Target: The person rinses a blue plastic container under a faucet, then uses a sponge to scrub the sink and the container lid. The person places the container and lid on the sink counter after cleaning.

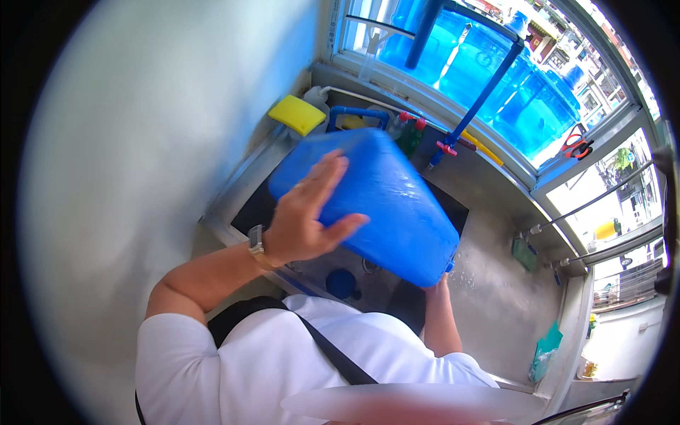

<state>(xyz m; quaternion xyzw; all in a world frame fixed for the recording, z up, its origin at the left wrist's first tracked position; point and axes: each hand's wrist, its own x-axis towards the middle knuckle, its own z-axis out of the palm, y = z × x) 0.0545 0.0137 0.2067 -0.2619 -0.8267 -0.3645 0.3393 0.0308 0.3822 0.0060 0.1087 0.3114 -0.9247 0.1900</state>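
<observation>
A large blue plastic water container (386, 205), wet and shiny, is tilted over the dark sink (255, 212). My left hand (308, 212) lies against its near left side, the fingers stretched out and the thumb apart. At the container's lower right end, beside a small blue spout or cap, my right hand (437, 283) holds it from beneath. Most of the right fingers are hidden behind the container. Below it, in the sink, sits a round blue piece (341, 283) like a lid.
A yellow sponge (298, 115) is at the back left corner. Behind the sink stand a blue pipe with a red-handled tap (446, 149) and several bottles. Scissors (577, 145) hang by the window, with blue water jugs (489, 71) beyond. A steel counter (503, 283) extends right.
</observation>
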